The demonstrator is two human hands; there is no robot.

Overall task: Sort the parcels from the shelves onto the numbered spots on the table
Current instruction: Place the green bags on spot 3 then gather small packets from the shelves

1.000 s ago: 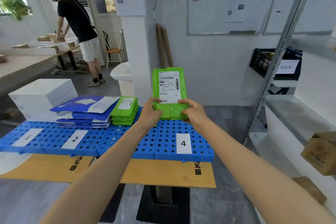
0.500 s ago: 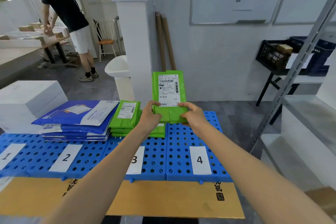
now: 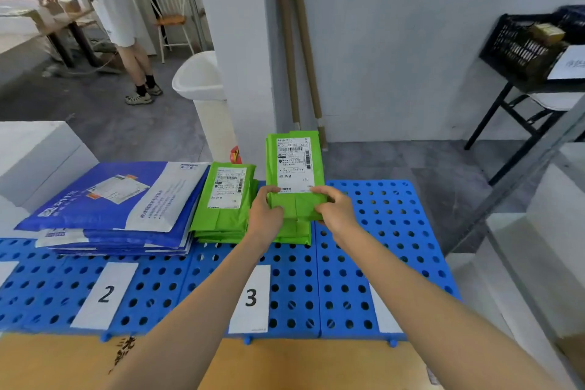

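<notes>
Green plastic wrapped the one green parcel (image 3: 296, 180) being handled. It stood nearly upright over the far half of the table (image 3: 316, 364), behind the number 3 label (image 3: 251, 297), with its white shipping slip facing the camera. Two hands held it by its lower end. The left hand (image 3: 266, 215) pinched the lower left corner and the right hand (image 3: 337, 212) the lower right, each grip closed on the wrapper with the thumb on the front.

Just beneath it lay a low green pile (image 3: 294, 232); whether the held parcel touched it could not be told. A second green pile (image 3: 224, 202) sat just to its left, its layers too thin to count. Left again was one stack of blue mailers (image 3: 120, 199), behind the number 2 label (image 3: 106, 294). One white box (image 3: 38, 161) stood at the table's far left corner.

All of this rested on blue perforated mats (image 3: 380, 247) that ran across the table, leaving bare wood along the near edge. Two numbers were readable. Two more white labels showed only in part, one cut by the left frame edge and one behind the right forearm.

Beyond the table, two cardboard tubes (image 3: 296, 41) leaned against the wall, one black crate (image 3: 522, 44) sat on a stand, and one other person (image 3: 110, 3) stood at a bench.
</notes>
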